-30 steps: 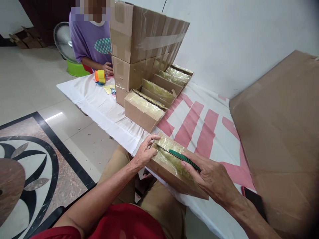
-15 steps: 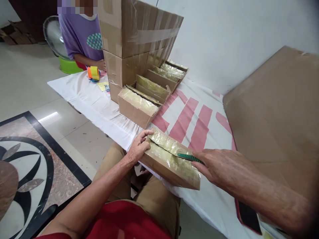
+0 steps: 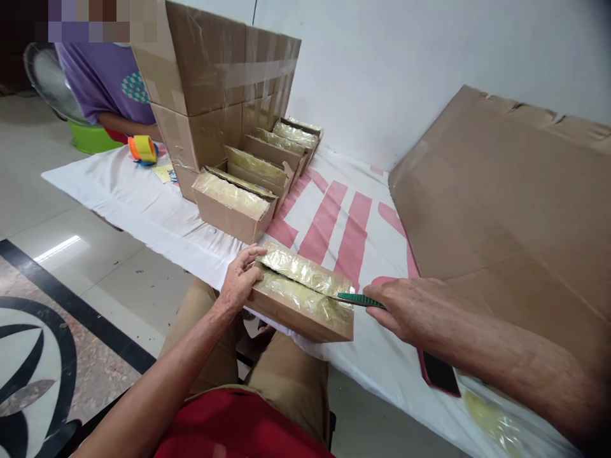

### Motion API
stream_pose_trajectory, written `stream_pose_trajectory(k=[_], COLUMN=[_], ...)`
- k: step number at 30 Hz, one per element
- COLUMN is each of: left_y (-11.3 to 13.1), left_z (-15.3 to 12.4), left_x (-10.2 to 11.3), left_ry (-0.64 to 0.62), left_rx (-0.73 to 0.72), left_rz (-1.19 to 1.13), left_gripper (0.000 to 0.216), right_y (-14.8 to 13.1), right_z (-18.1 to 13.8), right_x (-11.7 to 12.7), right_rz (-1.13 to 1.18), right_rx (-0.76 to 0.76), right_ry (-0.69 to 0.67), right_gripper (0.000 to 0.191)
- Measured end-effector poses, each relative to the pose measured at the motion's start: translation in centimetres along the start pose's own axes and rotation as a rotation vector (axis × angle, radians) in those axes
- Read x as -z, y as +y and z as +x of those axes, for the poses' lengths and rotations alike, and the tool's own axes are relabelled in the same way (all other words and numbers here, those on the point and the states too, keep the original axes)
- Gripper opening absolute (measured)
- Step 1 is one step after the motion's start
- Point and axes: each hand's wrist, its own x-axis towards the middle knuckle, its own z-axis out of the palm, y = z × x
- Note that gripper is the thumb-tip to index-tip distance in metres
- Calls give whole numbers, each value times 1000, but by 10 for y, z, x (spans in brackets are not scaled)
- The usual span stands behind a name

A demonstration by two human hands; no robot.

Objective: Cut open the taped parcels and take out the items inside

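Note:
A small cardboard box [image 3: 305, 318] lies at the table's near edge, its top covered with shiny yellowish tape. A long slit runs along the middle of that tape. My left hand [image 3: 241, 277] grips the box's left end, thumb and fingers over the top corner. In my right hand [image 3: 398, 305] is a green-handled utility knife [image 3: 356, 299], held in closed fingers. Its tip sits at the slit near the box's right end; the blade itself is mostly hidden.
Several opened, taped boxes [image 3: 233, 216] stand in a row beyond, beside a tall stack of cartons [image 3: 210, 76]. A tape dispenser [image 3: 142, 149] lies near a person in purple [image 3: 95, 83]. At right are a big cardboard sheet [image 3: 501, 191] and a phone [image 3: 439, 374].
My right hand has drawn the knife along the slit toward the box's right end, lengthening the cut. My left hand keeps its hold. The whole view has shifted.

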Motion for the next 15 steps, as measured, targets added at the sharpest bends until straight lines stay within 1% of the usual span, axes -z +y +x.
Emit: stream_pose_trajectory(k=[2, 4, 7, 9, 15], left_y=[-2, -2, -2, -1, 0], left_z=[0, 0, -3, -5, -7], left_x=[0, 0, -1, -2, -2], left_ry=[22, 19, 0, -5, 0], left_rx=[-17, -20, -21, -36, -59], left_rz=[14, 31, 35, 30, 29], left_gripper=[52, 53, 53, 52, 50], right_y=[2, 5, 11, 16, 22], right_z=[-2, -5, -7, -7, -9], right_x=[-2, -7, -17, -20, -31], right_rz=[-10, -6, 45, 92, 168], right_rx=[-30, -45, 9, 48, 52], right_ry=[-13, 5, 98, 144, 134], right_gripper=[18, 19, 24, 25, 25])
